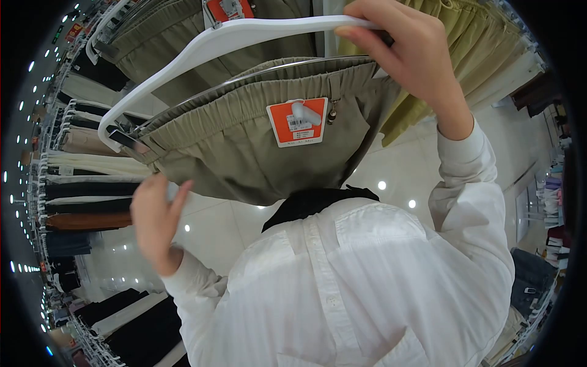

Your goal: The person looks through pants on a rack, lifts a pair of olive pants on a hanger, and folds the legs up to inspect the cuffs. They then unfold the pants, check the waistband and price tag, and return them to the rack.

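My right hand (411,54) is closed round the right arm of a white hanger (244,29), thumb and fingers pinching it. Khaki-green elastic-waist trousers (238,144) hang from the hanger by clips, one of which shows at the left end. An orange-and-white price tag (282,125) with a grey security pin (309,114) sits on the front of the waistband. Below the left clip, my left hand (154,217) is slightly blurred, its thumb spread from its fingers and nothing seen between them. Its fingertips are close to the left side of the trousers.
Similar green trousers (177,58) hang behind at the top, and yellow-green garments (471,49) at upper right. A rack of folded-over trousers (92,189) runs down the left. Dark and white garments (131,318) hang at lower left. Pale glossy floor tiles (214,229) lie below.
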`<state>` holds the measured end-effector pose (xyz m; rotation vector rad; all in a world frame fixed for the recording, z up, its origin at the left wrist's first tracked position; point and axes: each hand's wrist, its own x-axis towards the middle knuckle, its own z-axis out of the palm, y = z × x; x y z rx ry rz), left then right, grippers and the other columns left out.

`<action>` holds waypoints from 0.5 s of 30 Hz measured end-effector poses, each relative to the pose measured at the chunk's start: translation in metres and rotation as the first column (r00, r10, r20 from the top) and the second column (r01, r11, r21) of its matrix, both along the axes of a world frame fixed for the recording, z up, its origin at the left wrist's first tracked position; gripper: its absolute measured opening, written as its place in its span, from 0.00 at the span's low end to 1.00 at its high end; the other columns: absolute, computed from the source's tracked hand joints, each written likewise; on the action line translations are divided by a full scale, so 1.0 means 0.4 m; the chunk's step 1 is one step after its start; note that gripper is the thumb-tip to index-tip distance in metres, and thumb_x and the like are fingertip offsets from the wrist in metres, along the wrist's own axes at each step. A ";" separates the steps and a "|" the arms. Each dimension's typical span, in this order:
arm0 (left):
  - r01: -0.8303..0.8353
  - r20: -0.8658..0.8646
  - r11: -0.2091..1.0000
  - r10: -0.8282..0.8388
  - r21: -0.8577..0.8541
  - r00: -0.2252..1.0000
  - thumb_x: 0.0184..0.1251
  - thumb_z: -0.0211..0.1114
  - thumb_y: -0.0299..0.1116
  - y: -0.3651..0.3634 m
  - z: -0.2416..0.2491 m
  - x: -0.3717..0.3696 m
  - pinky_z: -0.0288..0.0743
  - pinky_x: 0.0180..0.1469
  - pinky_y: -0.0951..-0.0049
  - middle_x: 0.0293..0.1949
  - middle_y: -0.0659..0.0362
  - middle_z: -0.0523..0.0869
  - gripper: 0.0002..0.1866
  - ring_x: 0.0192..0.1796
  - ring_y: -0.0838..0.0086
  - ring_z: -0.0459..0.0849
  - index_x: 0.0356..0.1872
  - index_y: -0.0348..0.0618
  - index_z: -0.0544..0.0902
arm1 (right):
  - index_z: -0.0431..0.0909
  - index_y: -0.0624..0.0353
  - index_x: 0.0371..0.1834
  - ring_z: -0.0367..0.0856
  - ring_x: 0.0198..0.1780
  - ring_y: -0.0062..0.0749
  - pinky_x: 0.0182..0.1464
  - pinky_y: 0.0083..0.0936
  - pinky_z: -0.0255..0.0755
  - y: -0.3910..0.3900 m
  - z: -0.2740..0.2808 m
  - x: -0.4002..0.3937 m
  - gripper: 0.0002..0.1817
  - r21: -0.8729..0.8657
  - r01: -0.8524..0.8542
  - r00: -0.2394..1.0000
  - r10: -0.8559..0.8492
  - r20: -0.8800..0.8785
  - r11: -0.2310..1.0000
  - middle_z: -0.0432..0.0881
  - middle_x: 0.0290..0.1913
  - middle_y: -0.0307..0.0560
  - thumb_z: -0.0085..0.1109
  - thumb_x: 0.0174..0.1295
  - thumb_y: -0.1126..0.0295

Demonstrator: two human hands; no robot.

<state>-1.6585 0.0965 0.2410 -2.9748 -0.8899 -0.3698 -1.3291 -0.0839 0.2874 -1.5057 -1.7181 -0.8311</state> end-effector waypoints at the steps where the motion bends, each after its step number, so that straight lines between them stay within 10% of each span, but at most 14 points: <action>1: -0.040 0.161 0.994 0.024 0.102 0.987 0.53 0.67 0.34 -0.027 0.037 -0.011 0.71 0.42 0.67 0.35 0.50 0.83 0.15 0.38 0.58 0.80 0.39 0.37 0.80 | 0.75 0.58 0.24 0.72 0.17 0.33 0.19 0.24 0.64 0.000 -0.002 -0.004 0.09 0.000 -0.003 1.000 0.003 -0.003 1.000 0.72 0.18 0.42 0.64 0.49 0.68; 4: -0.091 0.644 0.961 -0.104 0.263 0.758 0.51 0.68 0.33 -0.116 0.092 0.023 0.71 0.42 0.68 0.35 0.51 0.82 0.15 0.37 0.59 0.80 0.40 0.38 0.81 | 0.75 0.58 0.26 0.74 0.20 0.34 0.21 0.24 0.65 0.010 -0.016 -0.027 0.09 -0.072 0.003 1.000 -0.002 0.016 0.997 0.74 0.20 0.43 0.64 0.49 0.66; 8: 0.014 0.506 0.806 -0.385 0.591 0.772 0.50 0.68 0.31 -0.124 0.115 0.175 0.72 0.38 0.71 0.34 0.52 0.82 0.14 0.35 0.61 0.80 0.39 0.38 0.81 | 0.76 0.57 0.29 0.72 0.19 0.26 0.20 0.20 0.64 0.036 -0.029 -0.060 0.11 -0.048 -0.097 0.993 0.100 0.068 0.994 0.75 0.21 0.38 0.66 0.48 0.64; 14: 0.076 0.335 0.996 -0.086 0.043 0.938 0.56 0.65 0.35 -0.054 0.086 0.198 0.63 0.23 0.76 0.18 0.53 0.73 0.09 0.18 0.66 0.68 0.34 0.43 0.80 | 0.75 0.58 0.27 0.74 0.23 0.27 0.23 0.20 0.65 0.055 -0.062 -0.035 0.10 -0.093 -0.073 0.987 0.085 0.133 0.993 0.75 0.23 0.38 0.64 0.51 0.64; 15: 0.080 0.332 0.996 -0.090 0.043 0.939 0.56 0.65 0.35 -0.048 0.087 0.198 0.63 0.23 0.76 0.18 0.53 0.73 0.09 0.18 0.66 0.68 0.34 0.43 0.80 | 0.75 0.56 0.32 0.75 0.30 0.36 0.30 0.23 0.68 0.076 -0.074 -0.003 0.12 0.119 -0.094 0.979 0.070 0.191 0.988 0.76 0.29 0.44 0.64 0.50 0.63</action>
